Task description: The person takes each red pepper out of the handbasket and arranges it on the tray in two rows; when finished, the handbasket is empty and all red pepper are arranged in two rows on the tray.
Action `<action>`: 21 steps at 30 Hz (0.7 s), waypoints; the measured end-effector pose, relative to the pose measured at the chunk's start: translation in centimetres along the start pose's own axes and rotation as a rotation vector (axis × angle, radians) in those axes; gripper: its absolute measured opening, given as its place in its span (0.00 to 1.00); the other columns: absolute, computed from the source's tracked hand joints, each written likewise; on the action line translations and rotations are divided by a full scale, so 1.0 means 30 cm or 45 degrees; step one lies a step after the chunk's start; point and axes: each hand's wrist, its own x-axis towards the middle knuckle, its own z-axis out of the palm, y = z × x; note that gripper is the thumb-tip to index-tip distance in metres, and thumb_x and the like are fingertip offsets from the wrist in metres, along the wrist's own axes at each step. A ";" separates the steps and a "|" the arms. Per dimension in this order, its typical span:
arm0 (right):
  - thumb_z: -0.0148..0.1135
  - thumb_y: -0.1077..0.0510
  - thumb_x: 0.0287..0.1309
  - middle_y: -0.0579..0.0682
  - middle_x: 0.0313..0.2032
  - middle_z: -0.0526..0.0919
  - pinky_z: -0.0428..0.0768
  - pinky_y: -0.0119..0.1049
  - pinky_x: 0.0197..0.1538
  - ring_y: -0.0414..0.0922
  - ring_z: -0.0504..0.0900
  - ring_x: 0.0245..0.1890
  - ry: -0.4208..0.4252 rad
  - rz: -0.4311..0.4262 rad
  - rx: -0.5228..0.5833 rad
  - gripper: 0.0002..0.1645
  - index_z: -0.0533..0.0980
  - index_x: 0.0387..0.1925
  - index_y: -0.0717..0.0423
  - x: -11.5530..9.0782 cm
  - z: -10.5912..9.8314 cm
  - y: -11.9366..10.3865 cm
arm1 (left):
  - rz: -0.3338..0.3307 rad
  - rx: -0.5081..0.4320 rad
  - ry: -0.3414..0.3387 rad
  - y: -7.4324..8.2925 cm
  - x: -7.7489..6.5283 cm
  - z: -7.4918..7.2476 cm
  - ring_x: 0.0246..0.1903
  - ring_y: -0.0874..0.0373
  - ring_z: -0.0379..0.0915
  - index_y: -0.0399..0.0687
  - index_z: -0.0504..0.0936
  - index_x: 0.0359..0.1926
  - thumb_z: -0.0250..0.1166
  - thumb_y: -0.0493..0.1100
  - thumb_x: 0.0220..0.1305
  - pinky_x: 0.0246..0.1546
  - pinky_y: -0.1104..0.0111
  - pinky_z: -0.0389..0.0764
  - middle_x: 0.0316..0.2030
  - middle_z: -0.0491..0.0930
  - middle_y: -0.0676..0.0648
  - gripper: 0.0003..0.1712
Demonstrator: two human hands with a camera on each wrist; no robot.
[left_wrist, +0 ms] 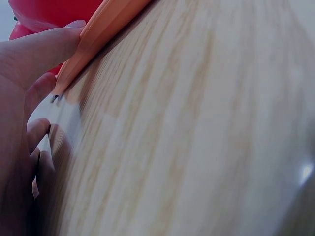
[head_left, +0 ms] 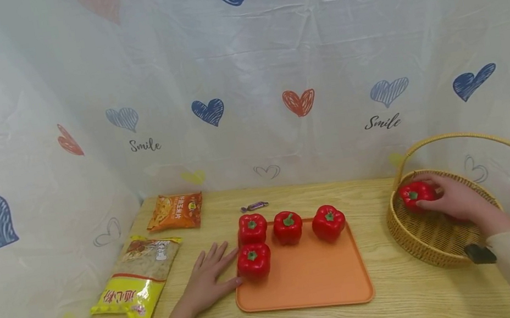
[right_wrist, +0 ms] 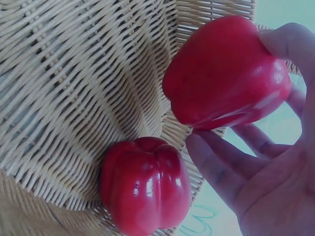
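Observation:
My right hand [head_left: 458, 197] grips a red bell pepper [head_left: 416, 196] inside the wicker basket [head_left: 405, 238], thumb on one side and fingers on the other. In the right wrist view the held pepper [right_wrist: 226, 73] is raised off the wicker, and a second red bell pepper [right_wrist: 145, 187] lies in the basket. The left hand [head_left: 209, 280] lies with fingers spread at the left edge of the orange tray [head_left: 311, 278]. Its thumb touches the tray rim [left_wrist: 101, 37] beside a red pepper [head_left: 253, 262]. Several red bell peppers, one of them at the right [head_left: 328, 223], sit on the tray.
A yellow-and-clear food bag [head_left: 141, 280] lies left of the left hand, with an orange snack packet [head_left: 175, 211] behind it. One small purple wrapped candy [head_left: 255, 206] is behind the tray. The basket's tall handle [head_left: 461, 134] arches over the right side. Heart-printed sheeting [head_left: 252, 76] encloses the table.

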 end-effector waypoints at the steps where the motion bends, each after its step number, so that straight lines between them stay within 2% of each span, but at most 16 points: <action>1: 0.70 0.40 0.62 0.75 0.57 0.74 0.81 0.64 0.48 0.72 0.75 0.53 0.008 -0.005 -0.002 0.45 0.65 0.70 0.60 -0.003 0.000 -0.002 | 0.002 0.001 0.001 0.000 0.000 0.000 0.79 0.41 0.40 0.60 0.67 0.76 0.64 0.68 0.64 0.76 0.44 0.36 0.78 0.56 0.43 0.43; 10: 0.70 0.42 0.63 0.74 0.54 0.76 0.82 0.46 0.38 0.70 0.77 0.50 0.042 -0.017 0.012 0.42 0.66 0.69 0.59 -0.033 0.005 -0.004 | -0.001 0.004 -0.007 -0.003 0.002 -0.001 0.79 0.41 0.39 0.60 0.67 0.76 0.64 0.68 0.64 0.76 0.44 0.35 0.78 0.56 0.43 0.44; 17: 0.69 0.42 0.64 0.76 0.54 0.76 0.83 0.58 0.43 0.71 0.78 0.51 0.051 -0.035 -0.012 0.42 0.65 0.69 0.59 -0.062 0.010 -0.013 | -0.005 0.002 -0.010 0.001 0.000 -0.003 0.79 0.41 0.39 0.60 0.67 0.76 0.64 0.68 0.64 0.76 0.44 0.35 0.78 0.56 0.43 0.44; 21: 0.69 0.44 0.64 0.74 0.55 0.77 0.84 0.53 0.42 0.71 0.78 0.52 0.058 -0.061 0.009 0.41 0.64 0.69 0.60 -0.078 0.014 -0.025 | -0.004 0.005 -0.009 0.001 0.000 -0.002 0.79 0.41 0.39 0.60 0.67 0.76 0.64 0.68 0.64 0.76 0.44 0.36 0.78 0.56 0.43 0.43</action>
